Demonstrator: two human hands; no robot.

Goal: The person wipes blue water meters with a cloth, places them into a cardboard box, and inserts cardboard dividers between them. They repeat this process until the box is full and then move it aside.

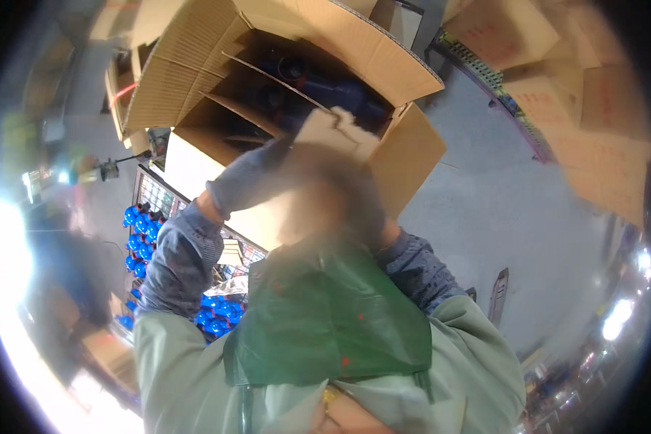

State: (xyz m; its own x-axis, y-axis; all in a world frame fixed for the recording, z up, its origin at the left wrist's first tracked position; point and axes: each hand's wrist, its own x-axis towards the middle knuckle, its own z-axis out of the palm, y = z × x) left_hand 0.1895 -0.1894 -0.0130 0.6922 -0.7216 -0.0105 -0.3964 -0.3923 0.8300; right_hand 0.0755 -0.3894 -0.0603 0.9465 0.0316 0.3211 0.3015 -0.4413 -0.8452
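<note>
An open cardboard box [427, 155] stands before me with its flaps raised. Thin cardboard dividers [246, 112] split its inside, where dark blue rounded items [333, 90] lie in shadow. My left hand [257, 173], in a grey glove, reaches to the box's near edge. Beside it, my right hand [365, 199] is gloved too and smeared by motion. A piece of brown cardboard with a ragged edge [340, 134] sticks up just beyond both hands. Whether either hand grips it I cannot tell, since blur hides the fingers.
Shiny blue round parts [220, 315] sit in groups at the lower left, by a rack [155, 192]. Stacked cartons [593, 137] line the right side past a green strip of track [477, 69]. A narrow dark object [498, 293] lies on the grey floor.
</note>
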